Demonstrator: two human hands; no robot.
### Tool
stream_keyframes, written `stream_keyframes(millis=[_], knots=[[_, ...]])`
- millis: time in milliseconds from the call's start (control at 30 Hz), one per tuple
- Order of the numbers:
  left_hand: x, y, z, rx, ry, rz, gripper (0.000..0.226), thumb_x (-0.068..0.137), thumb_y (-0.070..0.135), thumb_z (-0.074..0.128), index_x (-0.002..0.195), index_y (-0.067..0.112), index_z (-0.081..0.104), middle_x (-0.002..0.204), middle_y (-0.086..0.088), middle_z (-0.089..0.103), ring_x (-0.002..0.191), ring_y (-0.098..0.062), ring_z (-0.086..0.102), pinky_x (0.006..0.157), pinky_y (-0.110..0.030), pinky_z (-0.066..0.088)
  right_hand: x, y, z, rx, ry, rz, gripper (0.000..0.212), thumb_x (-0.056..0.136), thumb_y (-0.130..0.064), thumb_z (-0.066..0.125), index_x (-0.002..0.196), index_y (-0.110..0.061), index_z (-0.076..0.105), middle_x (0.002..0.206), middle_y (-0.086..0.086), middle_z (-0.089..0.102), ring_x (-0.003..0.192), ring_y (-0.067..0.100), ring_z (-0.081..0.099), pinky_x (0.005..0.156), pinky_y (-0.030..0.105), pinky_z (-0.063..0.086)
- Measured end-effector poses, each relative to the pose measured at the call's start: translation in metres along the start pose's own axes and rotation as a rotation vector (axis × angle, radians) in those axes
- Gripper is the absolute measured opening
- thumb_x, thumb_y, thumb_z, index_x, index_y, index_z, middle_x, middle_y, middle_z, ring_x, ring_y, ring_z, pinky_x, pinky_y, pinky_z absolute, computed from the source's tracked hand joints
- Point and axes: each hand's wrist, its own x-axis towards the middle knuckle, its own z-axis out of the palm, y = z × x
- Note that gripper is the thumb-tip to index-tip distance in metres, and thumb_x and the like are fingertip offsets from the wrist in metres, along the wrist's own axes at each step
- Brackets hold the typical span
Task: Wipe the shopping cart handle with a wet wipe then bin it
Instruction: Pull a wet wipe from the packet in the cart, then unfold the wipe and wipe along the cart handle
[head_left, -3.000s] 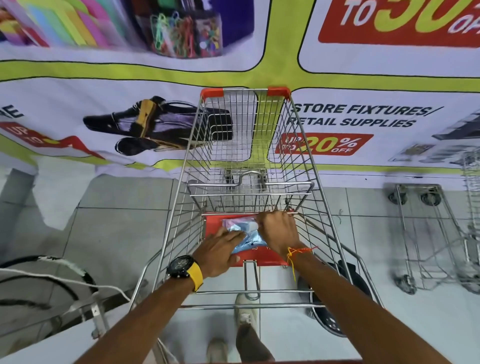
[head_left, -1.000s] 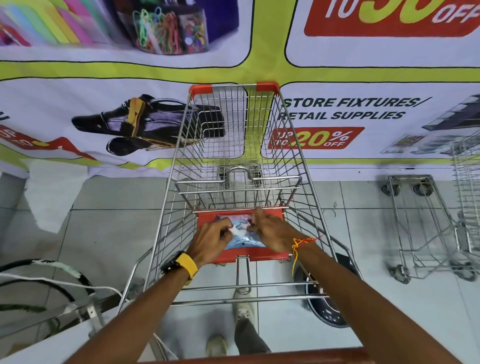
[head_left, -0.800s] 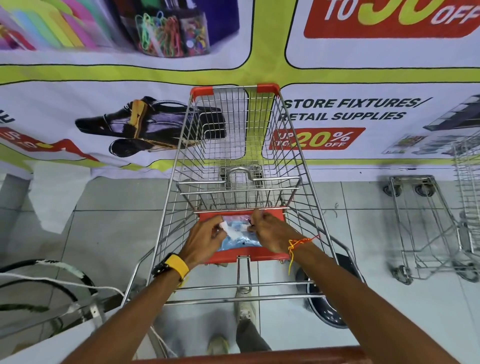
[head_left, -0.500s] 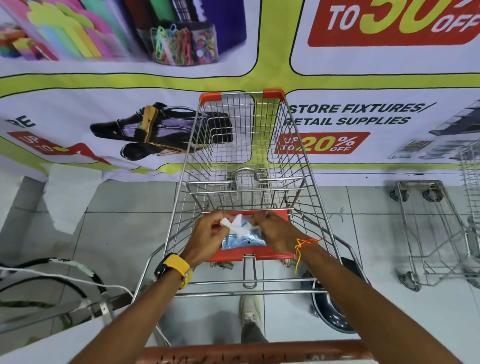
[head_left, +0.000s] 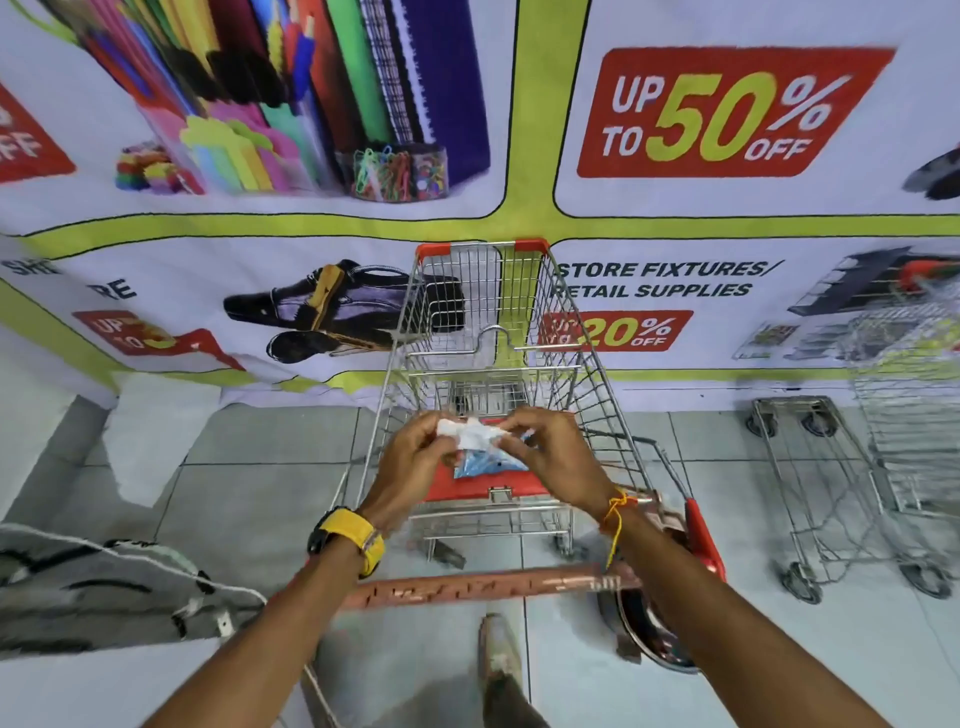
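A wire shopping cart (head_left: 597, 364) stands in front of me, its reddish handle (head_left: 483, 587) crossing the view below my wrists. A blue wipes packet (head_left: 485, 462) lies on the cart's red child-seat flap (head_left: 467, 486). My left hand (head_left: 410, 462) and my right hand (head_left: 550, 452) both pinch a crumpled white wet wipe (head_left: 470, 434) above the packet, one at each end. The wipe looks partly lifted from the packet; whether it is fully free I cannot tell.
A printed sale banner (head_left: 675, 130) covers the wall behind the cart. Another wire cart (head_left: 883, 457) stands at the right. A dark round bin (head_left: 644, 629) sits on the tiled floor by the cart's right rear. A grey surface with cables (head_left: 104, 582) lies at the left.
Both hands have risen from the packet on the seat flap, drawing the white wipe up between them. The view has tilted up, and the cart handle has come into sight.
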Motion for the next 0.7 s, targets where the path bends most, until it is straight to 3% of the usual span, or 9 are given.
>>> stream_keyframes(millis=[33, 133, 233, 367, 500, 600, 700], knots=[[-0.011, 0.005, -0.004, 0.005, -0.001, 0.020, 0.007, 0.088, 0.008, 0.059, 0.083, 0.002, 0.061, 0.103, -0.023, 0.061, 0.084, -0.023, 0.062, 0.077, -0.045, 0.055, -0.010, -0.011, 0.000, 0.050, 0.025, 0.024, 0.004, 0.091, -0.013, 0.074, 0.091, -0.012, 0.078, 0.088, 0.000, 0.074, 0.080, 0.011, 0.068, 0.073, 0.022, 0.052], [-0.049, 0.025, -0.016, 0.048, -0.023, 0.075, 0.024, 0.080, 0.020, 0.063, 0.067, 0.015, 0.044, 0.102, -0.008, 0.057, 0.095, -0.027, 0.060, 0.086, -0.048, 0.050, -0.043, -0.046, 0.001, 0.338, 0.101, 0.160, 0.021, 0.090, 0.003, 0.069, 0.079, -0.014, 0.073, 0.078, -0.002, 0.073, 0.075, 0.006, 0.067, 0.074, 0.022, 0.055], [-0.083, 0.035, -0.026, 0.014, -0.051, 0.101, 0.029, 0.085, 0.012, 0.063, 0.065, 0.020, 0.043, 0.106, -0.001, 0.063, 0.105, -0.021, 0.060, 0.093, -0.040, 0.045, -0.071, -0.075, 0.005, 0.551, 0.126, 0.299, 0.019, 0.091, 0.006, 0.065, 0.080, -0.010, 0.069, 0.072, 0.000, 0.074, 0.075, 0.018, 0.069, 0.079, 0.039, 0.058], [-0.115, 0.045, -0.034, -0.058, -0.031, 0.093, 0.030, 0.087, 0.015, 0.065, 0.065, 0.023, 0.046, 0.077, -0.005, 0.051, 0.077, -0.018, 0.049, 0.075, -0.040, 0.042, -0.098, -0.100, 0.010, 0.710, 0.120, 0.398, 0.016, 0.092, 0.006, 0.061, 0.096, -0.005, 0.072, 0.089, 0.011, 0.077, 0.081, 0.027, 0.072, 0.069, 0.038, 0.060], [-0.139, 0.051, -0.038, -0.118, 0.027, 0.069, 0.028, 0.088, 0.001, 0.068, 0.071, 0.016, 0.052, 0.077, -0.013, 0.057, 0.075, -0.022, 0.056, 0.072, -0.039, 0.048, -0.123, -0.122, 0.008, 0.752, 0.109, 0.396, 0.022, 0.092, 0.010, 0.060, 0.095, -0.005, 0.077, 0.087, 0.007, 0.080, 0.076, 0.020, 0.075, 0.059, 0.029, 0.060], [-0.151, 0.051, -0.037, -0.156, 0.027, 0.063, 0.025, 0.088, -0.001, 0.068, 0.076, 0.017, 0.057, 0.077, -0.005, 0.063, 0.075, -0.017, 0.058, 0.070, -0.031, 0.047, -0.133, -0.126, 0.008, 0.697, 0.165, 0.429, 0.013, 0.090, 0.006, 0.064, 0.090, 0.001, 0.076, 0.088, 0.013, 0.079, 0.073, 0.025, 0.074, 0.061, 0.034, 0.062], [-0.159, 0.041, -0.035, -0.153, 0.036, 0.031, 0.025, 0.089, 0.000, 0.067, 0.080, 0.023, 0.069, 0.095, 0.002, 0.070, 0.097, -0.023, 0.063, 0.086, -0.041, 0.053, -0.140, -0.130, 0.008, 0.630, 0.194, 0.448, 0.006, 0.089, -0.004, 0.071, 0.087, -0.001, 0.076, 0.089, 0.018, 0.079, 0.074, 0.029, 0.074, 0.067, 0.035, 0.061]])
